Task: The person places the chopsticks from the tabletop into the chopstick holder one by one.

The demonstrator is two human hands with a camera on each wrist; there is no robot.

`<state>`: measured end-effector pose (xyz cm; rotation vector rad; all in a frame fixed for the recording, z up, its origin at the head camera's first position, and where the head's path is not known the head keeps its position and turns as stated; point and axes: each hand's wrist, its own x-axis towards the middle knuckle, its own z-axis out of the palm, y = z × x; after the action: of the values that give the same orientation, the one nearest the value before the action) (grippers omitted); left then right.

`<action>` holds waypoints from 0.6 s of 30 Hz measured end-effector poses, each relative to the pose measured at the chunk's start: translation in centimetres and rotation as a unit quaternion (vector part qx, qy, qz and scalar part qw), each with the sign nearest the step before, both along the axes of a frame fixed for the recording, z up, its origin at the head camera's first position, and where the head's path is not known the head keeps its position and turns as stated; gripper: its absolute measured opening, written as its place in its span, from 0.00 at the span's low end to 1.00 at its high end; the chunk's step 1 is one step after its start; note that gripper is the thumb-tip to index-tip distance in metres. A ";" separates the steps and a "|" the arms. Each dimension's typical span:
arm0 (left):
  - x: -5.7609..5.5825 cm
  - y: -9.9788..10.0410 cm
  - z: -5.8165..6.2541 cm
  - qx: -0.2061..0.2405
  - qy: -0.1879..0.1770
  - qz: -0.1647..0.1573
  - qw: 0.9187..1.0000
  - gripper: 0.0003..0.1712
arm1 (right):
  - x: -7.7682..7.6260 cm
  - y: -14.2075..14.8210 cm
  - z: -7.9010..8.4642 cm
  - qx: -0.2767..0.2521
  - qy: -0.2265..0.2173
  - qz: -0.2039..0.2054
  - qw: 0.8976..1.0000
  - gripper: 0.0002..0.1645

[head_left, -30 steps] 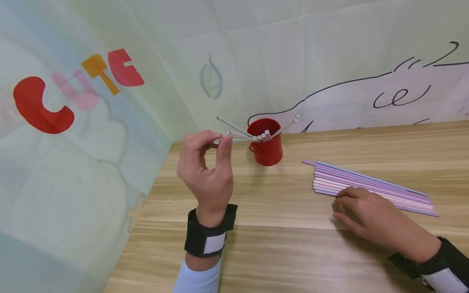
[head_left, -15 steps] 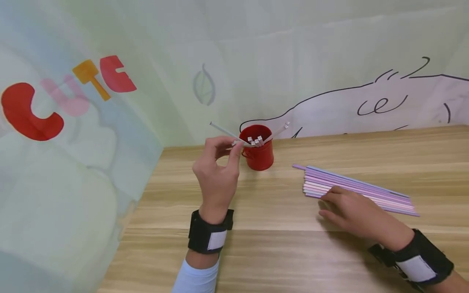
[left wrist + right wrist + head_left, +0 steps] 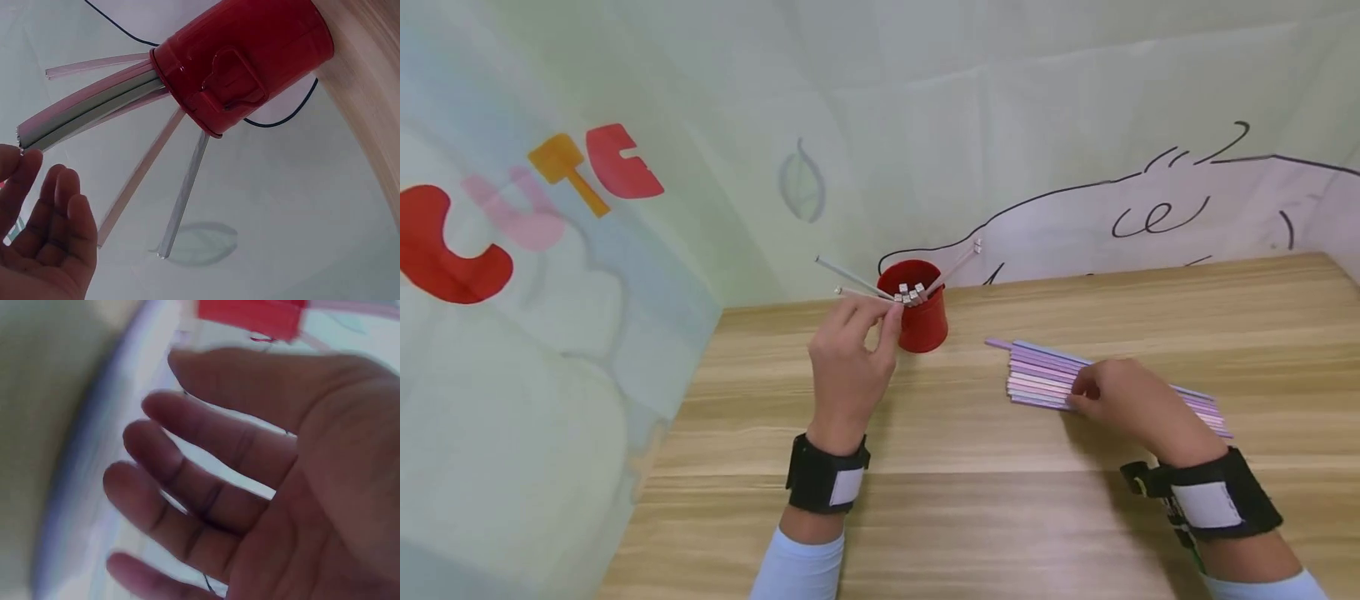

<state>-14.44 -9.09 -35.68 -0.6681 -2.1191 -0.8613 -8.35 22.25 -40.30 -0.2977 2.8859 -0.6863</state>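
Note:
My left hand [image 3: 852, 354] is at the near left rim of a small red bucket [image 3: 923, 327]. Between thumb and forefinger it pinches the end of a thin stick among those standing in the bucket. In the left wrist view, the fingertips meet the ends of a pink and grey-green bundle of sticks [image 3: 94, 103]; the other fingers are loosely bent. Further right, my right hand [image 3: 1138, 408] rests on the near edge of a row of lilac, pink and blue sticks [image 3: 1041, 375]. The right wrist view shows its fingers [image 3: 200, 494] relaxed and the thumb apart from them.
Single sticks lean outward from the bucket, a pale one [image 3: 850, 275] to the left and a pinkish one [image 3: 955, 268] to the right. A wooden table [image 3: 962, 508] lies beneath. Printed cloth [image 3: 1000, 133] hangs behind it and along the left side.
My left hand has moved right with the stick to the bucket's rim. My right hand has shifted onto the row of sticks, its thumb nearing the forefinger. The head view has turned slightly.

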 end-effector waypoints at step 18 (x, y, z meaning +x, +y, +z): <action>1.2 -0.2 1.1 -0.001 -0.002 -0.044 0.999 0.08 | 0.5 -0.3 -1.7 0.017 0.032 -0.006 0.999 0.08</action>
<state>-13.24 -9.31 -34.57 -0.7651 -2.1071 -0.9089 -7.84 21.99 -42.05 -0.3023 2.9582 -0.6410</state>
